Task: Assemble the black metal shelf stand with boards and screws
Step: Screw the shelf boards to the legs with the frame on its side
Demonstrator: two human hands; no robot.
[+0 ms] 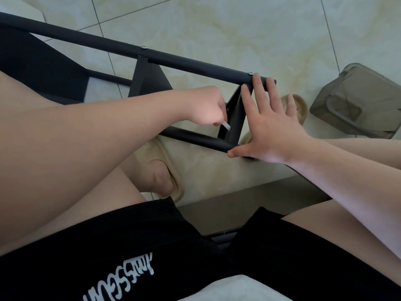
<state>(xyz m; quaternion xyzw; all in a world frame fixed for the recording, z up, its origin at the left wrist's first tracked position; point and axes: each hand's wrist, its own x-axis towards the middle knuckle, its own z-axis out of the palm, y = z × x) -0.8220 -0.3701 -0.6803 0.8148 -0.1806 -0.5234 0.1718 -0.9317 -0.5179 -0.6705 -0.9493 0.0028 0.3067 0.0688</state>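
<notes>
Floor (238,29): glossy pale cream tiles, faintly marbled, with thin dark grout lines. A grey translucent plastic container (355,103) lies tilted on the tiles at the right. Light is soft and even — shadows are weak.

I see what looks like a room in a home. Pale, glossy marble-look floor tiles (217,29) with thin grout lines fill the view. The seated person wears soft beige house slippers (300,109) and black shorts (130,246). A smoky plastic storage box (358,101) sits on the tiles.
</notes>
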